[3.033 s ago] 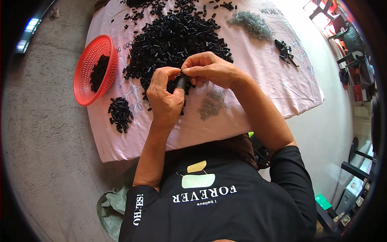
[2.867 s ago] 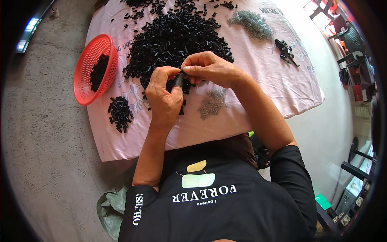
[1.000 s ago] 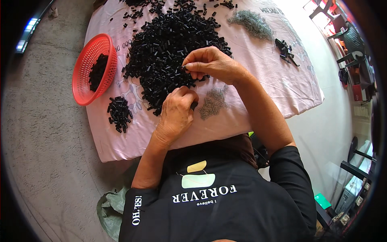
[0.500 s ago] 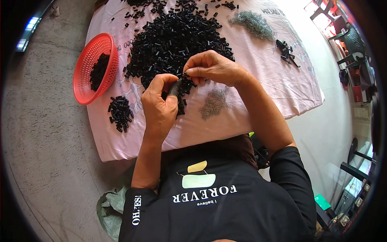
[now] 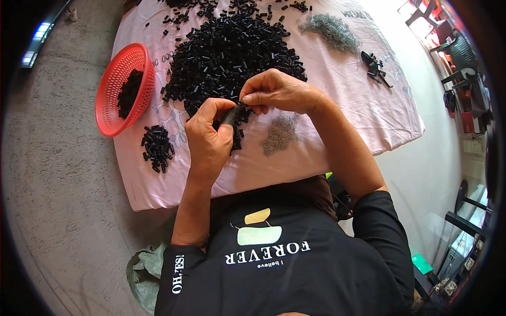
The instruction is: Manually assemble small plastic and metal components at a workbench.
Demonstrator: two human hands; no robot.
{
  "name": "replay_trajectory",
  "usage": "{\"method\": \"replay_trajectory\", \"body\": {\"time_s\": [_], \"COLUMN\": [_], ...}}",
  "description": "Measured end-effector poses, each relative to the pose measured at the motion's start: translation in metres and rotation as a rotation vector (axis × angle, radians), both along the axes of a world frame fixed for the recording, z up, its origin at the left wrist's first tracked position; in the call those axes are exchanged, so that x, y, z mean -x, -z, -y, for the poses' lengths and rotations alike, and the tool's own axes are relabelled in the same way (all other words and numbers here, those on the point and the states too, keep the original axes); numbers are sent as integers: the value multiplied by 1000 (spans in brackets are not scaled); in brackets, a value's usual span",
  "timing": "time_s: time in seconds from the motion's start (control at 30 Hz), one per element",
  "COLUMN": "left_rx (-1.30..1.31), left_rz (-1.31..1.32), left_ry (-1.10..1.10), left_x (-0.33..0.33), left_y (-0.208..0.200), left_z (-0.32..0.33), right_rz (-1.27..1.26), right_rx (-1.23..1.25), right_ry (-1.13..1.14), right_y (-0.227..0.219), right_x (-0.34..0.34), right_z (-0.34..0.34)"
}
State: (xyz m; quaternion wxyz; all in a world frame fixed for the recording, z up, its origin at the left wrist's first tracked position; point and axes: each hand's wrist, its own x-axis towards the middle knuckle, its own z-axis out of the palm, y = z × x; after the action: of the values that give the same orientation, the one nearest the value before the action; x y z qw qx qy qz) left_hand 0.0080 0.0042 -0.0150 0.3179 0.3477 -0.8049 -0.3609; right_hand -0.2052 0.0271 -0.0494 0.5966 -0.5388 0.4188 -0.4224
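Observation:
My left hand (image 5: 208, 134) is closed in a pinch, a dark cover on its thumb. At its fingertips is a small black plastic piece (image 5: 241, 105), partly hidden. My right hand (image 5: 279, 92) meets it there, thumb and forefinger pressed together; whatever they hold is too small to make out. Both hands are over the near edge of a large heap of short black plastic pieces (image 5: 232, 52). Just below the right hand lies a small pile of fine silvery metal bits (image 5: 279, 135), perhaps springs or wire. Left of the left hand sits a small separate pile of black pieces (image 5: 157, 148).
A red perforated basket (image 5: 108, 125) with dark pieces inside leans at the table's left. A larger pile of silvery metal bits (image 5: 332, 34) and some longer black parts (image 5: 375, 70) lie on the right side of the pink-cloth-covered table (image 5: 358, 126). Dark chairs (image 5: 458, 58) stand beyond.
My right hand has shifted slightly down, and the fingertips of both hands have tilted a little around the small piece. The piles and basket stay put.

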Motion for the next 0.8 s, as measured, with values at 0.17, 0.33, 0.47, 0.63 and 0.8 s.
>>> {"method": "replay_trajectory", "body": {"time_s": [0.17,0.33,0.47,0.63,0.8], "left_rx": [-34,-125,-102,-38,8], "left_rz": [-20,-53,-50,-21,16], "left_ry": [1,-2,-35,-14,-82], "left_x": [2,2,0,4,13], "left_y": [-1,2,7,8,5], "left_z": [-2,-2,-5,-8,-6], "right_rz": [-4,13,21,58,92], "right_rx": [11,10,-31,-65,-103], "right_ry": [-23,-23,51,86,92], "right_y": [2,0,-1,1,1], "right_x": [0,-1,0,-1,-4], "right_z": [0,-1,-1,0,0]}}
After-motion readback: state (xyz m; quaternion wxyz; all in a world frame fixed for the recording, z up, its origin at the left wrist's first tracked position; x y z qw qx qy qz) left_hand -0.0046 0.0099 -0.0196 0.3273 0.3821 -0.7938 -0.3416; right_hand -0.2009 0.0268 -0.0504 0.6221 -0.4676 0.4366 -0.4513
